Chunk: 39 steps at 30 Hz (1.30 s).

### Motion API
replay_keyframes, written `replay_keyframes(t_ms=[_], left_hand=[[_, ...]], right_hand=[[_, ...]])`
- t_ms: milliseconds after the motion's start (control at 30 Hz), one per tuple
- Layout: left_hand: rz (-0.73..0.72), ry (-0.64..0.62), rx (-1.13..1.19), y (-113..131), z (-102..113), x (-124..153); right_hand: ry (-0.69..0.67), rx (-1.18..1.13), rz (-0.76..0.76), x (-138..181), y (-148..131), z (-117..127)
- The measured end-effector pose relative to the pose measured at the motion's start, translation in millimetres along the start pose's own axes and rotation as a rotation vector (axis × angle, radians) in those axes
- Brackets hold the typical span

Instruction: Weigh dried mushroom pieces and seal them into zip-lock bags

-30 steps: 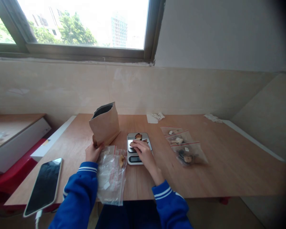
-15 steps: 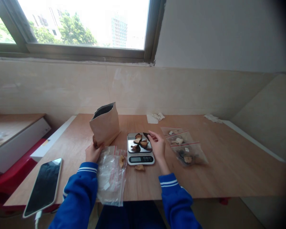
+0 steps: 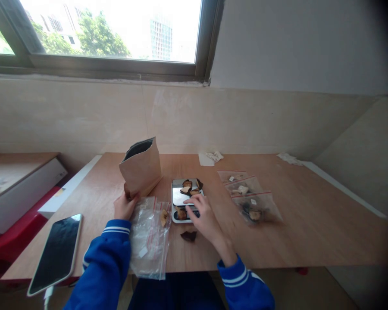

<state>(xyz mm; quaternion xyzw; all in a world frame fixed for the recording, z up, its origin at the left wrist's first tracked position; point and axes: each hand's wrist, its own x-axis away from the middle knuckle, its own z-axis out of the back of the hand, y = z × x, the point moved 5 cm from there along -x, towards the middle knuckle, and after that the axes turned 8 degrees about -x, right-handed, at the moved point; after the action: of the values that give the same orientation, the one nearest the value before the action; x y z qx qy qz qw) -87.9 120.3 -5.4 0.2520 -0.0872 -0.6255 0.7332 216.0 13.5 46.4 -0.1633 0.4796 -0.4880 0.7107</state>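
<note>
My left hand (image 3: 124,206) is closed at the lower left corner of an upright, open-topped brown paper bag (image 3: 141,168). My right hand (image 3: 203,215) hovers over the front of a small digital scale (image 3: 178,196), fingers apart and holding nothing. By its fingertips a dried brown slice (image 3: 181,212) lies over the scale's display. Several dark-rimmed dried slices (image 3: 186,189) rest on the metal plate, partly hidden by my hand. Another dark slice (image 3: 189,236) is on the table in front of the scale. A clear zip bag (image 3: 148,247) with a pale slice (image 3: 164,218) on it lies left of the scale.
Several red-striped zip bags (image 3: 257,209) with dried pieces overlap at the right. A phone (image 3: 56,249) with a plugged-in cable lies at the left edge of the wooden table (image 3: 310,232). Crumpled tissue (image 3: 215,156) sits near the back wall.
My right hand has let go of a dark slice on the plate and come down to the scale's front. A slice now lies over the display; the front table slice shows its dark side.
</note>
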Motion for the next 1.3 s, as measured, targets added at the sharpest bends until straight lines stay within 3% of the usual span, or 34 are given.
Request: replay_keyframes(t_ms=[100,233,400,567,733,833,933,1000,1167,1300], left_hand=[[0.000,0.001,0.013,0,0,1],[-0.002,-0.009,0.043,0,0,2],[0.020,-0.013,0.043,2,2,3],[0.033,0.007,0.057,5,7,5],[0.031,-0.007,0.052,4,5,4],[0.019,-0.001,0.046,4,3,4],[0.009,0.001,0.042,3,1,3],[0.006,-0.001,0.042,2,0,3],[0.007,-0.011,0.065,1,0,2],[0.017,-0.005,0.057,2,1,3]], right_hand=[[-0.185,0.125,0.028,10,-12,-23],[-0.258,0.241,0.050,11,-13,-37],[-0.161,0.097,0.043,-6,-14,-27],[-0.096,0.154,0.022,-28,-2,-21],[0.008,0.029,-0.005,-3,-4,-2],[-0.095,-0.048,-0.057,28,-9,2],[-0.273,-0.033,-0.057,54,-14,-7],[-0.317,-0.018,-0.045,63,-14,-14],[-0.317,-0.103,-0.028,58,-12,-15],[-0.139,-0.113,-0.013,34,-11,11]])
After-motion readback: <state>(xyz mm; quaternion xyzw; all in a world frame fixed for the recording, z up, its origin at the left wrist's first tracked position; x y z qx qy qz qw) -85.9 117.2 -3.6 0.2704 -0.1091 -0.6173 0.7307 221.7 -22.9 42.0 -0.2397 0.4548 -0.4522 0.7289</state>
